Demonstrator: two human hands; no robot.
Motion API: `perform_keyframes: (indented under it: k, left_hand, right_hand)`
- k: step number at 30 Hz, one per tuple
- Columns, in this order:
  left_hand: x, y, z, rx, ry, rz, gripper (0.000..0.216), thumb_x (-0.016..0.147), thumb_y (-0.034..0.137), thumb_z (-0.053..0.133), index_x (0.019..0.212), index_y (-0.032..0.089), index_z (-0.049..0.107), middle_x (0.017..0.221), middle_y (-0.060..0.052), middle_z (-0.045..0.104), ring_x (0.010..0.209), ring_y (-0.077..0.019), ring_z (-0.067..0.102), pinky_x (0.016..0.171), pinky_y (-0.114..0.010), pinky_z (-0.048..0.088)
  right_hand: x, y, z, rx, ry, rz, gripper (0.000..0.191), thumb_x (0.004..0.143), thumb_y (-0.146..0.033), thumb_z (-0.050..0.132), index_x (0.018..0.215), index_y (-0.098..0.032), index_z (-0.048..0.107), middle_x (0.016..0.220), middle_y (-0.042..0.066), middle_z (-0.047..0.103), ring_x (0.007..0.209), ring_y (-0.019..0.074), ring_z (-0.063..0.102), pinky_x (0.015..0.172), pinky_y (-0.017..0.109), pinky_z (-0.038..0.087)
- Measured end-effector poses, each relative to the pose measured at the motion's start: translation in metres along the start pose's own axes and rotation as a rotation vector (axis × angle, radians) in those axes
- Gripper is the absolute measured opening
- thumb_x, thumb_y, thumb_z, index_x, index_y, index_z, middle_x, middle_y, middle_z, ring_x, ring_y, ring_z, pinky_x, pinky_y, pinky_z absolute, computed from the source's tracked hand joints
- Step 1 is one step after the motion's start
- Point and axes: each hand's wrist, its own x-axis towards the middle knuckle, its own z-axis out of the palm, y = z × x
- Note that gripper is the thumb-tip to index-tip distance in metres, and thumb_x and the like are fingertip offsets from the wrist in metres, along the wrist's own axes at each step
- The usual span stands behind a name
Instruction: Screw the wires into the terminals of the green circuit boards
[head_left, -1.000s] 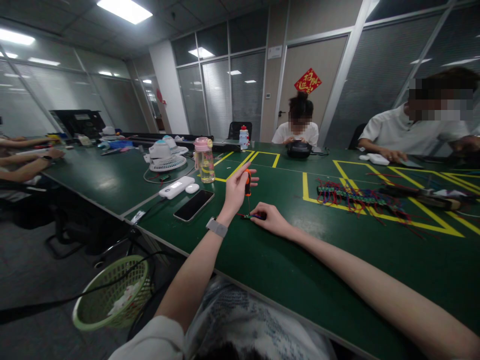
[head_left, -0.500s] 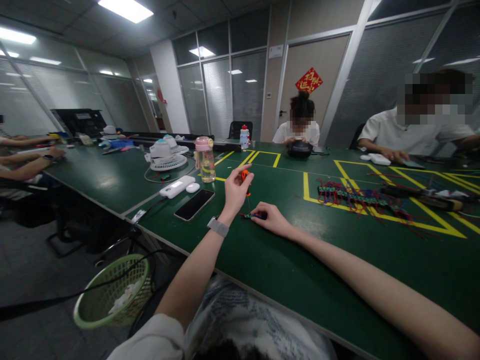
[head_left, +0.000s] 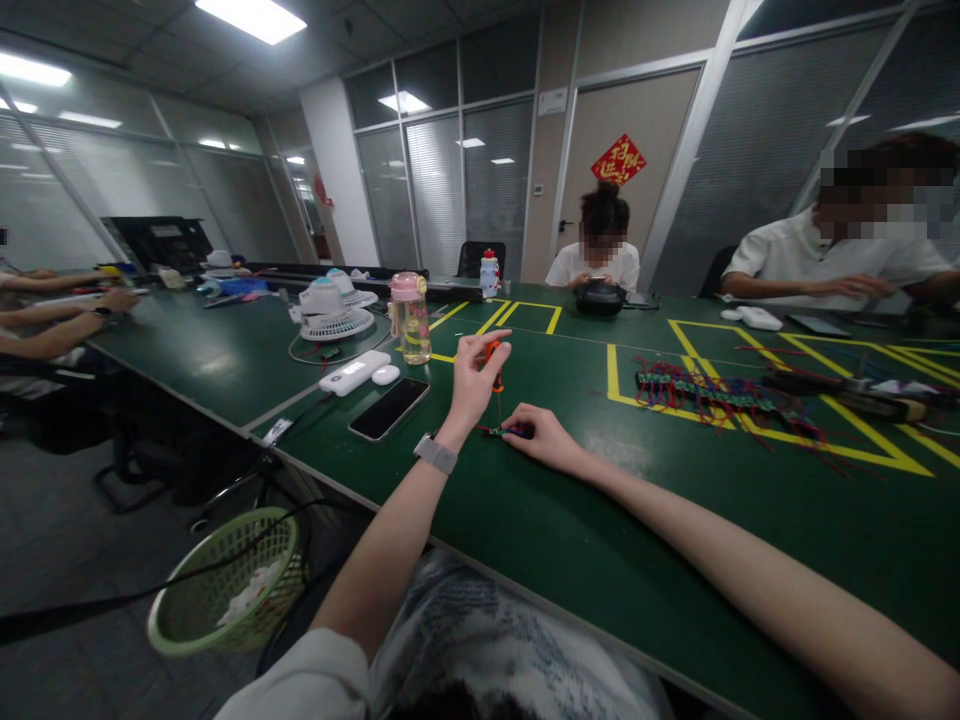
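My left hand (head_left: 478, 378) is closed round the orange handle of a screwdriver (head_left: 494, 352), its index finger stretched away. The thin shaft points down to a small green circuit board (head_left: 493, 432) on the table; whether the tip touches it I cannot tell. My right hand (head_left: 544, 436) rests on the green tabletop with its fingers pinched on the board's right end, where dark and blue wires show. A red wire sticks out at the board's left side. To the left of my left hand lies a black-screened phone (head_left: 389, 409).
A white power bank (head_left: 355, 372), a round white case (head_left: 385, 375), a pink-lidded bottle (head_left: 410, 318) and white fans (head_left: 330, 310) stand left. Several wired boards (head_left: 712, 392) lie right within yellow tape. Co-workers sit opposite and far left. A green basket (head_left: 225, 580) is on the floor.
My left hand has shifted very slightly on the screwdriver, its index finger stretching out more. My right hand stays in place. The co-worker at the right has leaned rightward and raised a hand off the table.
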Motion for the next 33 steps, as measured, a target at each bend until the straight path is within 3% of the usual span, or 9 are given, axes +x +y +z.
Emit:
perform_keyframes:
  k: [3, 5, 8, 11, 16, 19, 22, 27, 33]
  left_hand:
    - [0.0009, -0.0036, 0.0022, -0.199, -0.072, -0.094, 0.033, 0.09, 0.037, 0.045, 0.116, 0.024, 0.06, 0.118, -0.007, 0.058, 0.094, -0.0161, 0.061, 0.077, -0.029, 0.052]
    - [0.0008, -0.0051, 0.0038, -0.273, -0.081, -0.15, 0.036, 0.088, 0.037, 0.048, 0.12, 0.023, 0.056, 0.113, -0.008, 0.061, 0.087, -0.0153, 0.064, 0.072, -0.029, 0.054]
    - [0.0001, -0.0043, 0.0033, -0.139, -0.017, -0.094, 0.033, 0.081, 0.035, 0.061, 0.11, 0.021, 0.061, 0.1, -0.006, 0.064, 0.081, -0.0136, 0.062, 0.072, -0.027, 0.052]
    - [0.0004, -0.003, 0.0012, -0.008, 0.037, -0.009, 0.024, 0.08, 0.034, 0.061, 0.1, 0.021, 0.068, 0.106, -0.007, 0.061, 0.091, -0.0149, 0.06, 0.078, -0.027, 0.05]
    - [0.0009, -0.005, 0.0019, -0.246, -0.046, -0.131, 0.032, 0.089, 0.035, 0.047, 0.115, 0.023, 0.061, 0.108, -0.007, 0.063, 0.084, -0.0151, 0.064, 0.071, -0.03, 0.053]
    - [0.0002, -0.0046, 0.0015, -0.133, -0.015, -0.08, 0.03, 0.082, 0.036, 0.058, 0.109, 0.022, 0.064, 0.1, -0.006, 0.064, 0.08, -0.0136, 0.062, 0.07, -0.027, 0.052]
    - [0.0004, -0.0037, 0.0006, -0.036, 0.023, -0.006, 0.024, 0.082, 0.034, 0.059, 0.1, 0.022, 0.068, 0.108, -0.007, 0.06, 0.092, -0.0148, 0.06, 0.076, -0.026, 0.051]
    - [0.0006, -0.0055, 0.0033, -0.272, -0.076, -0.147, 0.033, 0.088, 0.032, 0.049, 0.118, 0.023, 0.058, 0.111, -0.007, 0.062, 0.086, -0.0154, 0.064, 0.071, -0.03, 0.054]
    - [0.0005, -0.0052, 0.0016, -0.046, 0.015, -0.023, 0.025, 0.082, 0.032, 0.059, 0.104, 0.021, 0.067, 0.105, -0.006, 0.06, 0.092, -0.0142, 0.059, 0.077, -0.024, 0.05]
  right_hand:
    - [0.0002, -0.0016, -0.0002, -0.004, -0.001, 0.003, 0.01, 0.076, -0.017, 0.063, 0.083, -0.015, 0.069, 0.079, 0.003, 0.058, 0.07, 0.0135, 0.054, 0.065, 0.026, 0.044]
    - [0.0002, -0.0023, -0.0003, -0.006, 0.005, 0.002, 0.009, 0.075, -0.016, 0.063, 0.083, -0.016, 0.069, 0.079, 0.003, 0.058, 0.07, 0.0133, 0.054, 0.064, 0.026, 0.044]
    - [0.0001, -0.0024, -0.0005, -0.002, 0.008, 0.005, 0.009, 0.075, -0.016, 0.063, 0.083, -0.016, 0.069, 0.079, 0.003, 0.058, 0.07, 0.0134, 0.054, 0.065, 0.026, 0.044]
    - [-0.0001, -0.0014, -0.0003, -0.003, 0.001, 0.009, 0.01, 0.076, -0.017, 0.063, 0.083, -0.016, 0.069, 0.08, 0.003, 0.058, 0.07, 0.0135, 0.054, 0.065, 0.026, 0.044]
    - [-0.0004, 0.0011, 0.0006, -0.009, 0.009, 0.001, 0.01, 0.076, -0.018, 0.063, 0.084, -0.016, 0.069, 0.08, 0.003, 0.058, 0.071, 0.0137, 0.054, 0.066, 0.027, 0.044]
    - [-0.0002, 0.0016, 0.0008, -0.005, 0.007, 0.006, 0.01, 0.077, -0.019, 0.063, 0.084, -0.016, 0.069, 0.081, 0.004, 0.059, 0.071, 0.0138, 0.055, 0.066, 0.027, 0.044]
    - [0.0003, 0.0011, 0.0007, -0.011, 0.003, 0.004, 0.01, 0.077, -0.018, 0.063, 0.084, -0.016, 0.069, 0.081, 0.003, 0.058, 0.071, 0.0136, 0.055, 0.066, 0.027, 0.044]
    - [0.0008, 0.0011, 0.0009, -0.018, 0.009, -0.002, 0.01, 0.076, -0.017, 0.064, 0.084, -0.015, 0.069, 0.08, 0.003, 0.058, 0.07, 0.0137, 0.054, 0.064, 0.026, 0.044]
    - [0.0009, 0.0009, 0.0011, -0.014, 0.0, 0.001, 0.01, 0.077, -0.017, 0.063, 0.084, -0.015, 0.069, 0.081, 0.004, 0.058, 0.071, 0.0138, 0.054, 0.065, 0.026, 0.044]
